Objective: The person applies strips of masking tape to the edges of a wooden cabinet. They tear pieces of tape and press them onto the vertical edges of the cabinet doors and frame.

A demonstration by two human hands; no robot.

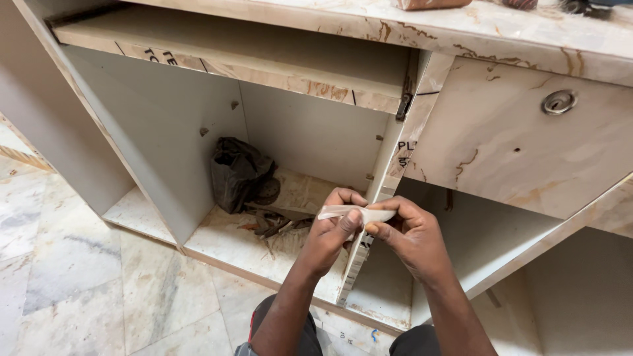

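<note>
A thin pale strip [356,212] is pinched between the left hand [333,231] and the right hand [409,234], both closed on it, just in front of the cabinet's upright panel [389,165]. A dark bag [237,173] is seen left of that panel, a round drawer pull [559,101] to its right.

Clearance inside the open cabinet

Upper compartment space is open; black bag [237,173] and scattered tools [273,221] occupy the floor; vertical divider panel [376,198] blocks rightward passage.
</note>
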